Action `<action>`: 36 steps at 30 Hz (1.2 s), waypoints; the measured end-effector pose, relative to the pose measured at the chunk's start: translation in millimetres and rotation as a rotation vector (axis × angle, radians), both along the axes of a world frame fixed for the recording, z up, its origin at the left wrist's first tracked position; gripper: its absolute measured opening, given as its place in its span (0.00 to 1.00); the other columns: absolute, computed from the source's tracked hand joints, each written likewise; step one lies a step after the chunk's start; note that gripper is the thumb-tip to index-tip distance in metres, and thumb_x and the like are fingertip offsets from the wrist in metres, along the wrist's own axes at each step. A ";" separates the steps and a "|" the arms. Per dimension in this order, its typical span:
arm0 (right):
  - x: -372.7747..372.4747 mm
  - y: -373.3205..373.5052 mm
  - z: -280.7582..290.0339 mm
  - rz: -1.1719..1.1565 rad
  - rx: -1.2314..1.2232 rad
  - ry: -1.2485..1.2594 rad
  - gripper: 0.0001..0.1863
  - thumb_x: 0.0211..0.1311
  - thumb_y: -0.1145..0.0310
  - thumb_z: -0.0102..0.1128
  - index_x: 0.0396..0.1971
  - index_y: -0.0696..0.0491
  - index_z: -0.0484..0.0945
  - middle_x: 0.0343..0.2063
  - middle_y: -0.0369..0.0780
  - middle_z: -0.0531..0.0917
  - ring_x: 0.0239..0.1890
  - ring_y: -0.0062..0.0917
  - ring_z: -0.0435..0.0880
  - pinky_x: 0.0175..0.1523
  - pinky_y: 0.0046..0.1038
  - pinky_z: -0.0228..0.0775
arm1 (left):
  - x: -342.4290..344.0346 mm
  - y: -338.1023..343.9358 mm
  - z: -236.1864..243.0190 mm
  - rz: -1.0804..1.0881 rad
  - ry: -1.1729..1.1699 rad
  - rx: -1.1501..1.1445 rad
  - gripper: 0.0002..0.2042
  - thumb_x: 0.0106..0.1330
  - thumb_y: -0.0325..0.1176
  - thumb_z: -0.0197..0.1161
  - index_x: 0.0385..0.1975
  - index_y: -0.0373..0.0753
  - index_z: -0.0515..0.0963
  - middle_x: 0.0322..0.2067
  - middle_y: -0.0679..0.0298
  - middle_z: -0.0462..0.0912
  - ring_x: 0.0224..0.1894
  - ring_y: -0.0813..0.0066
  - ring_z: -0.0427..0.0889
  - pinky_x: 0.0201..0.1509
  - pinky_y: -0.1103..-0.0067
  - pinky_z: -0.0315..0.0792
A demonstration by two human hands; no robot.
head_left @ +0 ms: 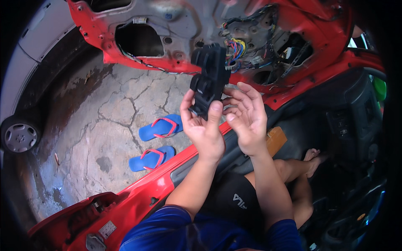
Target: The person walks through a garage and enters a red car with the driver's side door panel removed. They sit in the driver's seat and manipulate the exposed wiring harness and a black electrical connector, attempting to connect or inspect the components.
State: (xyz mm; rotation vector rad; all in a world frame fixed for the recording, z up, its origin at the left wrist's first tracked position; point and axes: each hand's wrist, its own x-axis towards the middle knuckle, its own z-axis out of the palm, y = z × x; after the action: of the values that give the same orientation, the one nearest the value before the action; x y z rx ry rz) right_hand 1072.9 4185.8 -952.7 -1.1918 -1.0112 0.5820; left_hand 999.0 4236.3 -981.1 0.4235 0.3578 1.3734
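Raised before the stripped car door is a black window switch panel [211,69], tilted upward, with several raised switches along its left side. My left hand [204,125] grips its lower end between thumb and fingers. Close on the right, my right hand [248,115] is held palm up with its fingers loosely curled and apart; nothing shows in it. Its fingertips come near the panel's lower right edge, and I cannot tell whether they touch. Behind the panel, a bundle of coloured wires [237,48] hangs out of the door's inner metal.
The red car door [100,39] stands open with holes in its grey inner skin. Blue flip-flops [151,159] lie on cracked concrete [113,138] beside the red door sill [161,186]. A dark dashboard [347,100] is at right, and another car's wheel [21,137] at far left.
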 end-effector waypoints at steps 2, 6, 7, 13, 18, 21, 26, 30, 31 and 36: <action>2.7 -3.8 6.9 0.031 0.032 0.306 0.36 0.66 0.73 0.61 0.71 0.63 0.58 0.58 0.48 0.78 0.57 0.28 0.79 0.64 0.30 0.69 | 4.9 -11.3 -7.9 0.094 0.209 0.165 0.32 0.63 0.21 0.74 0.64 0.31 0.63 0.56 0.55 0.74 0.56 0.68 0.80 0.60 0.73 0.78; 5.6 -8.5 19.4 -0.108 0.027 0.060 0.32 0.70 0.66 0.61 0.68 0.65 0.62 0.57 0.47 0.78 0.57 0.26 0.78 0.65 0.30 0.68 | 23.6 -35.4 -25.7 0.191 0.316 0.347 0.34 0.57 0.18 0.76 0.62 0.31 0.66 0.64 0.46 0.74 0.63 0.61 0.79 0.67 0.68 0.74; 7.4 -11.8 21.1 -0.126 0.054 0.068 0.30 0.70 0.66 0.62 0.65 0.64 0.65 0.54 0.45 0.80 0.53 0.24 0.80 0.62 0.28 0.70 | 25.8 -38.6 -25.4 0.209 0.346 0.382 0.34 0.56 0.18 0.77 0.62 0.31 0.67 0.62 0.46 0.75 0.62 0.60 0.79 0.66 0.68 0.75; 18.8 -30.9 30.5 -0.285 0.009 0.239 0.22 0.69 0.65 0.69 0.55 0.62 0.74 0.45 0.39 0.83 0.46 0.18 0.81 0.52 0.23 0.74 | 22.0 -45.2 -25.3 0.399 0.716 0.714 0.33 0.51 0.22 0.79 0.60 0.31 0.74 0.53 0.50 0.81 0.54 0.58 0.83 0.60 0.70 0.76; 32.6 -30.3 24.9 -0.373 -0.001 0.190 0.20 0.67 0.65 0.71 0.51 0.62 0.78 0.43 0.39 0.85 0.43 0.17 0.83 0.49 0.22 0.77 | 24.5 -52.1 -22.5 0.399 0.724 0.729 0.31 0.48 0.21 0.78 0.57 0.33 0.79 0.48 0.52 0.81 0.49 0.58 0.83 0.54 0.70 0.76; 27.2 -30.4 24.5 -0.472 0.042 0.159 0.28 0.66 0.67 0.72 0.59 0.65 0.72 0.42 0.40 0.85 0.43 0.17 0.84 0.48 0.22 0.78 | 20.6 -58.1 -16.6 0.371 0.712 0.747 0.32 0.47 0.20 0.78 0.58 0.34 0.79 0.48 0.52 0.81 0.49 0.59 0.83 0.53 0.71 0.77; 26.2 -41.3 31.1 -0.394 0.074 0.050 0.30 0.70 0.67 0.68 0.66 0.63 0.68 0.46 0.40 0.84 0.47 0.16 0.82 0.53 0.22 0.75 | 30.2 -46.9 -22.9 0.468 0.522 0.859 0.29 0.52 0.24 0.80 0.56 0.38 0.77 0.49 0.48 0.80 0.49 0.54 0.81 0.52 0.67 0.77; 29.3 -49.0 38.1 -0.315 0.076 0.101 0.22 0.74 0.67 0.64 0.62 0.61 0.73 0.46 0.38 0.84 0.47 0.15 0.81 0.54 0.22 0.74 | 23.3 -42.9 -27.6 0.503 0.641 0.982 0.29 0.52 0.26 0.82 0.54 0.40 0.77 0.48 0.46 0.80 0.48 0.52 0.82 0.51 0.64 0.77; 27.7 -46.9 38.6 -0.290 0.076 0.083 0.21 0.74 0.68 0.64 0.60 0.63 0.74 0.47 0.38 0.84 0.48 0.15 0.81 0.55 0.23 0.74 | 21.9 -37.9 -28.3 0.542 0.627 0.996 0.28 0.51 0.26 0.82 0.53 0.40 0.77 0.47 0.46 0.81 0.45 0.52 0.83 0.49 0.65 0.78; 19.0 -42.6 44.1 -0.274 0.037 -0.015 0.23 0.72 0.69 0.65 0.61 0.63 0.72 0.47 0.39 0.84 0.50 0.18 0.82 0.56 0.26 0.76 | 17.0 -26.4 -28.7 0.590 0.607 0.992 0.24 0.52 0.27 0.81 0.49 0.37 0.78 0.45 0.45 0.82 0.43 0.51 0.85 0.47 0.66 0.80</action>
State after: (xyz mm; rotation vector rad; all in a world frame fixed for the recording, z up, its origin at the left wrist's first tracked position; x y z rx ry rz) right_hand 1091.9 4143.2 -908.7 -1.2774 -0.8488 0.3377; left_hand 1016.0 4209.9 -1009.9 1.6790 0.2738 1.9325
